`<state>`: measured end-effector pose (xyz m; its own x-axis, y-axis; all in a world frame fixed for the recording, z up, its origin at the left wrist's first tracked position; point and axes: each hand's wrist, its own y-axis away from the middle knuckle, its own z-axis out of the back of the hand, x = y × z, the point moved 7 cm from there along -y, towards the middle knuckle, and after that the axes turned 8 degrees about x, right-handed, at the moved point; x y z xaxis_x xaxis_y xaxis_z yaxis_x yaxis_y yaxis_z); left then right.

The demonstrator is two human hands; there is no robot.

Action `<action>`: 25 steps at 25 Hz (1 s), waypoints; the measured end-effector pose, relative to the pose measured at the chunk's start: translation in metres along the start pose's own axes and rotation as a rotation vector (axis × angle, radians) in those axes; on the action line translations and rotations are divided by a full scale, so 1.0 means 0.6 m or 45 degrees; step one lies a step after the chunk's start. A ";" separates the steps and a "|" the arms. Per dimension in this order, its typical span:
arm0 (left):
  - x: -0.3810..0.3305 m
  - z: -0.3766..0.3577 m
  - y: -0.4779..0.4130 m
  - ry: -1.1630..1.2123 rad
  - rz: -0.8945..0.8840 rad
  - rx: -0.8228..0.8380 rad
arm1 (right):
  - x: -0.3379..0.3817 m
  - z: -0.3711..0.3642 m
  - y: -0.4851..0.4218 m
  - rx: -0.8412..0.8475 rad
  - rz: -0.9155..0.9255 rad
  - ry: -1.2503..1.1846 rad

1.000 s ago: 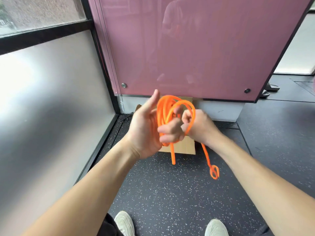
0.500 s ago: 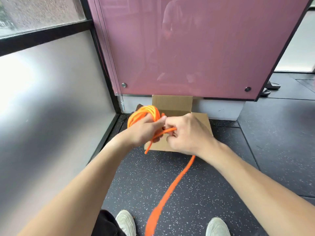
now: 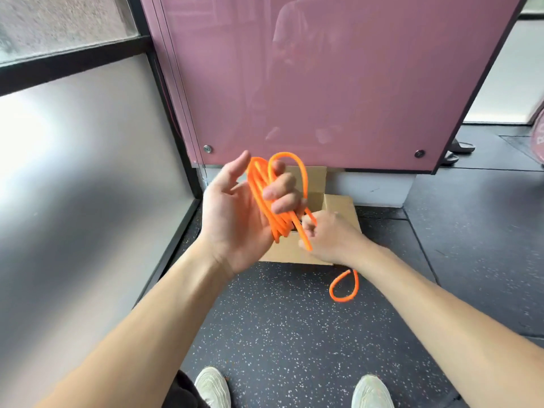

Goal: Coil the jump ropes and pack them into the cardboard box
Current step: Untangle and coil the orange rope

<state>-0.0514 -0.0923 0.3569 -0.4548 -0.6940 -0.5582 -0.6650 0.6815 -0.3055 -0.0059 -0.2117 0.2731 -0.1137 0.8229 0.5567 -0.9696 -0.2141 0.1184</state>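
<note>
Two pale shoes (image 3: 212, 387) are planted on the speckled floor (image 3: 279, 325). Just beyond, a loose tail (image 3: 344, 285) curls below the right hand (image 3: 332, 240), whose curled fingers pinch one strand, likely to feed the next turn. The left hand (image 3: 235, 222) plays spool: palm up, thumb out, fingers hooked over the bundled orange jump rope (image 3: 278, 226). Right behind it the cardboard box (image 3: 338, 209) looks open, against the pink panel (image 3: 323, 83), handy for the drop.

No readable text anywhere right now. There's only faint pale lettering on the pink round object (image 3: 539, 134) at the right edge, cropped and too blurred to read.
</note>
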 end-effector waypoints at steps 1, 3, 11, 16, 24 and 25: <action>-0.020 0.015 0.000 -0.052 -0.166 -0.097 | 0.020 -0.032 0.005 0.130 0.030 0.030; -0.057 0.058 0.007 -0.339 -0.389 -0.324 | 0.063 -0.079 0.024 0.324 0.127 0.060; -0.033 0.151 0.038 -1.871 0.616 -0.602 | 0.116 0.009 0.075 -0.018 0.512 0.215; 0.021 0.104 0.032 -1.631 0.817 -0.172 | 0.073 0.089 0.068 -0.371 0.453 0.124; 0.064 0.064 0.038 -1.302 0.830 0.087 | 0.095 0.108 0.072 -0.735 0.717 0.137; 0.058 0.050 0.036 -1.172 0.738 0.105 | 0.082 0.112 0.063 -0.725 0.643 0.076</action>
<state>-0.0637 -0.0944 0.3076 -0.0461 0.1542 -0.9870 -0.4353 0.8862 0.1588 -0.0333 -0.2147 0.3600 -0.5688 0.7277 0.3834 -0.7571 -0.2810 -0.5898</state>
